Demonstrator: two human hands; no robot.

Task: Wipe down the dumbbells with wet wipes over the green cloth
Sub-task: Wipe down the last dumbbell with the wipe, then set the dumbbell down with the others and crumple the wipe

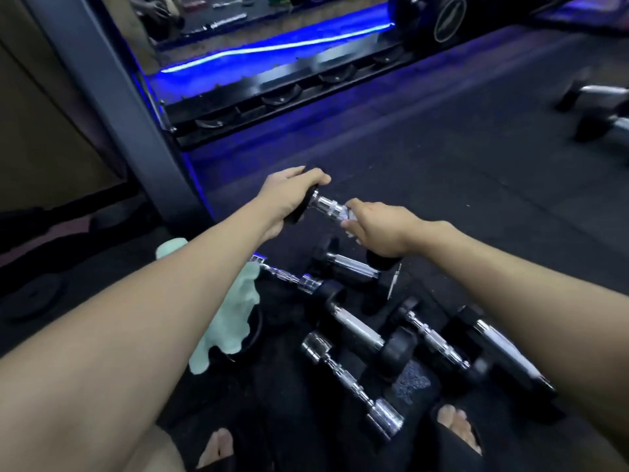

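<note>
Gripping with both hands, we hold one dumbbell (323,207) raised above the floor. Our left hand (292,195) curls round its black end weight, and our right hand (377,226) closes its fingers round the chrome handle, pinching a pale wet wipe (350,216) against the metal. The green cloth (228,321) lies crumpled on the floor mat (442,165), below and to the left of the raised dumbbell, so we are not directly over it. The other dumbbells (357,335) lie in a loose group beside the cloth. To do the step well, we judge it best to steady the weight with the left hand, slide and twist the wipe along the ridged handle, and shift the work over the cloth to catch drips.
</note>
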